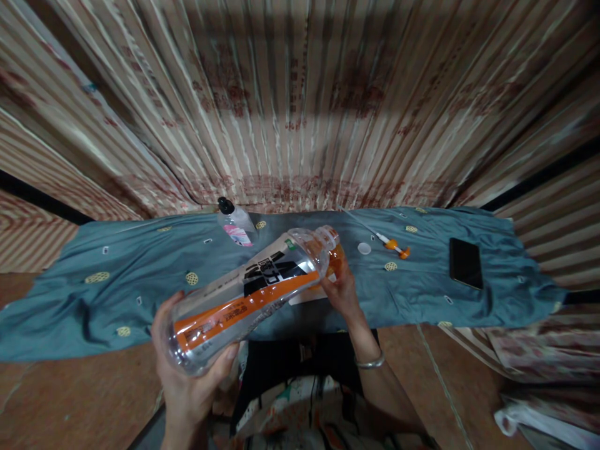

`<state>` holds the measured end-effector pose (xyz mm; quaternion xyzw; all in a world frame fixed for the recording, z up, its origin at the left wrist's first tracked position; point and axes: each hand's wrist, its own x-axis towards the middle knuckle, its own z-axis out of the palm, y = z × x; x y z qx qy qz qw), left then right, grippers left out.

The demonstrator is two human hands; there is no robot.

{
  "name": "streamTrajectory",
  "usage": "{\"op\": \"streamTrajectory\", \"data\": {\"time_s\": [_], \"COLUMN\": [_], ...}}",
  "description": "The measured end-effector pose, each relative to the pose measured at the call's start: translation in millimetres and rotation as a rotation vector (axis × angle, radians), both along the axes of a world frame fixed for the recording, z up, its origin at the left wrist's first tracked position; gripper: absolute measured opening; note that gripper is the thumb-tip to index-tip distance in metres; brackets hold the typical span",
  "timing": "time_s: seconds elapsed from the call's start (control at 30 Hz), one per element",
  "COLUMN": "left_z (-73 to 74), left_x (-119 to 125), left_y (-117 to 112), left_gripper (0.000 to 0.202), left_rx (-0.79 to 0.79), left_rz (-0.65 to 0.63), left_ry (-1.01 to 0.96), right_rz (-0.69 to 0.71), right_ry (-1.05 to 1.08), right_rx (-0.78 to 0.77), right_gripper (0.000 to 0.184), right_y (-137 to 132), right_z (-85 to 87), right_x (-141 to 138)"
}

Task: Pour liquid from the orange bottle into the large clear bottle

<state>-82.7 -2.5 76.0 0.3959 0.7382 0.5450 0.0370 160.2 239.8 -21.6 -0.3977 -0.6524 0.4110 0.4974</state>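
A large clear plastic bottle [244, 306] with an orange, black and silver label slants up to the right, its neck end higher. My left hand [187, 356] is wrapped round its base. Close by the neck, my right hand [342, 287] grips a small clear container [335, 257] with orange contents. The bottle's mouth is at or against the top of that container; whether they touch I cannot tell. Beyond them lie a round white disc [364, 249] and an orange and white pump head [394, 245] with a long thin tube.
A blue-green patterned cloth [154, 275] covers the table. A small bottle with a black cap [235, 224] stands at the back, left of centre. A dark phone [465, 262] lies at the right. Striped curtains [295, 125] hang behind the table. Partly hidden below my hands is a flat white item [304, 296].
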Motion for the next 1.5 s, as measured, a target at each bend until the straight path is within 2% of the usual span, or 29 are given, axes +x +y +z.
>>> {"op": "streamTrajectory", "data": {"time_s": [1.5], "left_z": [-0.2], "left_x": [-5.3], "left_y": [-0.7], "left_gripper": [0.104], "left_rx": [0.017], "left_rz": [-0.018], "left_ry": [0.012], "right_rz": [-0.008], "right_ry": [0.003], "right_rx": [-0.010], "right_gripper": [0.063], "right_y": [-0.9], "right_z": [6.9], "right_x": [-2.5]}}
